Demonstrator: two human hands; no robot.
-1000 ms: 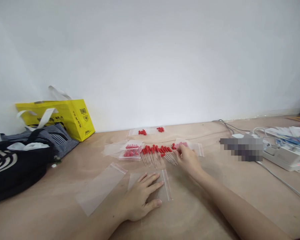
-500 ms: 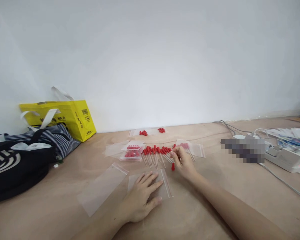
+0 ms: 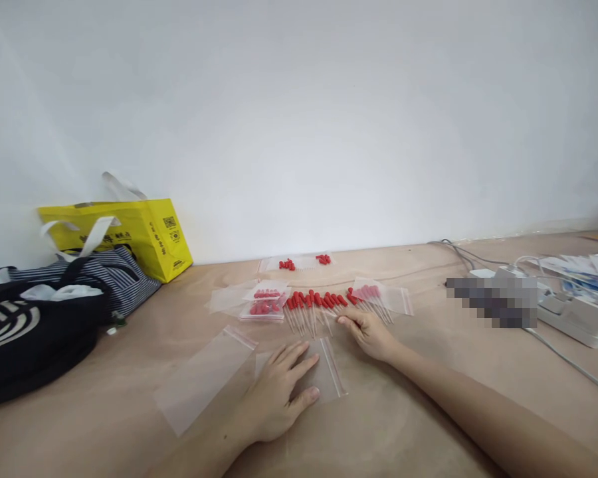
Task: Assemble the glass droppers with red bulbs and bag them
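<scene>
My left hand (image 3: 284,392) lies flat, fingers spread, on a clear zip bag (image 3: 329,368). My right hand (image 3: 366,330) is closed in a pinch beside the row of droppers with red bulbs (image 3: 311,302). A thin pale tube seems to reach left from its fingertips, like a dropper's, but its bulb is hidden in the fingers. The droppers lie side by side, bulbs away from me and tubes toward me. More droppers (image 3: 371,299) sit partly under a clear bag to the right. Filled bags of red bulbs (image 3: 265,305) are stacked at the left.
Another clear bag (image 3: 206,375) lies left of my left hand. Farther back, loose red bulbs (image 3: 286,265) rest on a bag near the wall. A yellow bag (image 3: 167,245), a striped bag (image 3: 124,275) and a black bag (image 3: 34,338) stand left; a power strip (image 3: 573,318) with cables lies right.
My right hand has come slightly toward me, off the row's bulbs. The loose red bulb that lay below it is out of sight. My left hand has stayed almost still.
</scene>
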